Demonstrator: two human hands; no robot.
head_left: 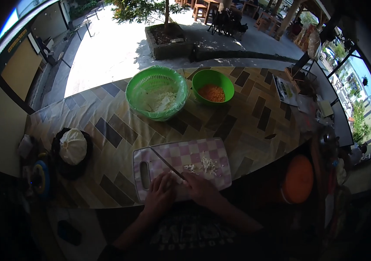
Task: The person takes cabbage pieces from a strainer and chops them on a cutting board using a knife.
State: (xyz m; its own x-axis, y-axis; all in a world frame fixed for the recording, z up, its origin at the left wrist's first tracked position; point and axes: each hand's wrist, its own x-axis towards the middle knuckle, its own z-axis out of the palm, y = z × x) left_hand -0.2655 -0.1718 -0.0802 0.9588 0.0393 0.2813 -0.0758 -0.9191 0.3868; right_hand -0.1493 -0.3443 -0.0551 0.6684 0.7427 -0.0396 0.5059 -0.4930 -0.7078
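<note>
My right hand [200, 189] is closed round the handle of a knife [166, 162]. The blade slants up and left across a pink-and-white checkered cutting board [183, 149]. Beside it, my left hand [161, 191] has its fingers curled down on the board, near the blade. A pale piece of vegetable [177, 177] shows partly by those fingers; the rest is hidden. White shreds [209, 165] lie on the board's right half. Beyond the board stand a green lined basket [157, 115] holding white shreds and a green bowl [228, 82] holding orange gratings.
A pale round bundle [73, 146] sits in black plastic at the left. To the right are an orange round lid or container [299, 179] and a printed packet [284, 90]. The patterned tabletop [122, 150] ends beside my body. Outside stands a tree planter [172, 48].
</note>
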